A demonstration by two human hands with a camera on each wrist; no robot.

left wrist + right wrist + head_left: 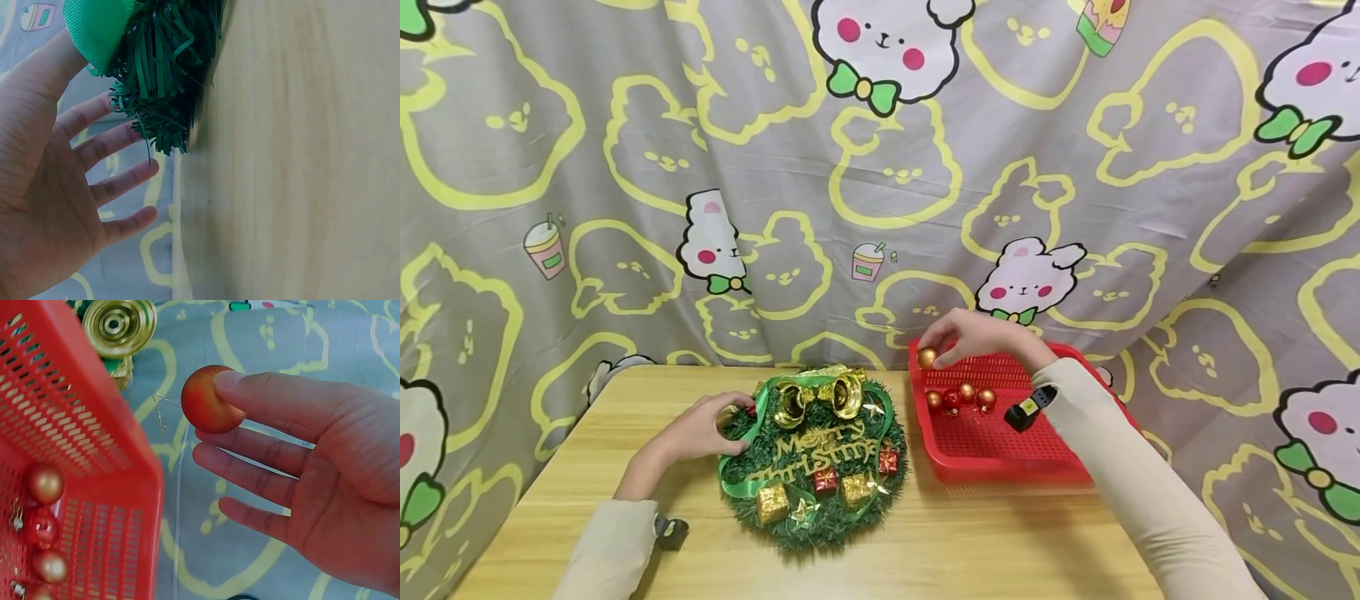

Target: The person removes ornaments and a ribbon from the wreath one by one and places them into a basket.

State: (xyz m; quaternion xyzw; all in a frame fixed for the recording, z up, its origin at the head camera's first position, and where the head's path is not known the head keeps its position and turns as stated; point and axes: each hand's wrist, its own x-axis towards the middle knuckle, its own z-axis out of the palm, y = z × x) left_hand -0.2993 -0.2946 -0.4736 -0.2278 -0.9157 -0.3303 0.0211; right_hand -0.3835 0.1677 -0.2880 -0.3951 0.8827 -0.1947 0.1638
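Observation:
My right hand (970, 335) pinches a gold Christmas ball (209, 400) between thumb and fingertips; a thin string hangs from the ball. In the head view this hand is over the far left corner of the red plastic basket (992, 469). A round green tinsel wreath (790, 529) lies on the table, with gold bells (847, 395), green ribbon, small gift boxes and gold "Merry Christmas" lettering. At its left edge rests my left hand (703, 425), thumb by the green ribbon (100, 31), the other fingers fairly straight and spread, some touching the tinsel.
Inside the basket lie several gold balls (987, 398) and a shiny red ball (44, 528). The wooden table (955, 542) carries the wreath and, to its right, the basket. A patterned curtain (790, 167) hangs right behind the table's far edge.

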